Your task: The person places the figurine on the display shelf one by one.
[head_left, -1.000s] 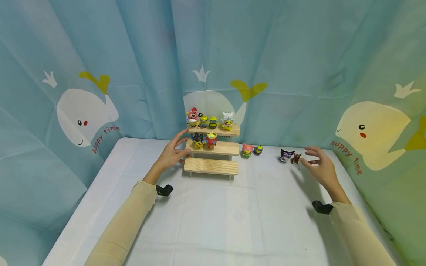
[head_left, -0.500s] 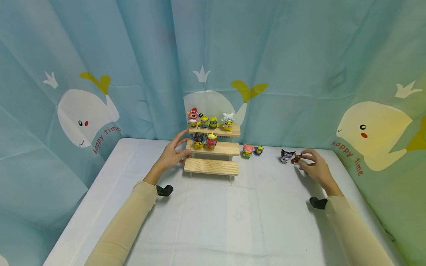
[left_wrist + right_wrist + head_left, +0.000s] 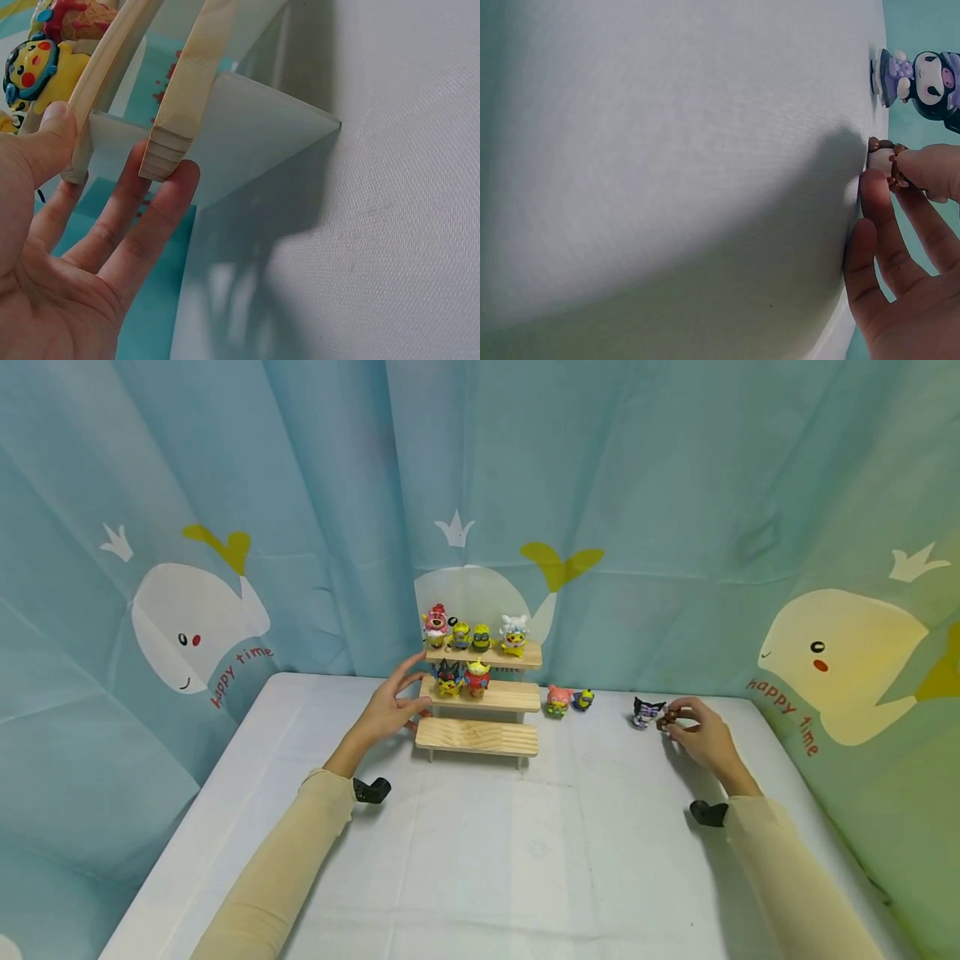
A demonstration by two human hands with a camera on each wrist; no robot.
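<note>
Right hand [image 3: 707,743] — on brown figurine [image 3: 666,718]

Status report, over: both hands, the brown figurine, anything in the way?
Left hand holding left end of wooden shelf stand. Right hand pinching brown figurine at tabletop; lift unclear. Possible obstacle: black-and-purple figurine close on its left.

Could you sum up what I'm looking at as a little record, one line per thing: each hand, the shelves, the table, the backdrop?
Left hand: holds left end of stand
Right hand: pinches brown figure
Top shelf: bear, two yellow-green figures, white-topped figure
Middle shelf: black-eared figure, red figure
Table: stand; right of it, pink figure, yellow-blue figure, black figure
Backdrop: blue-green, with whales
</note>
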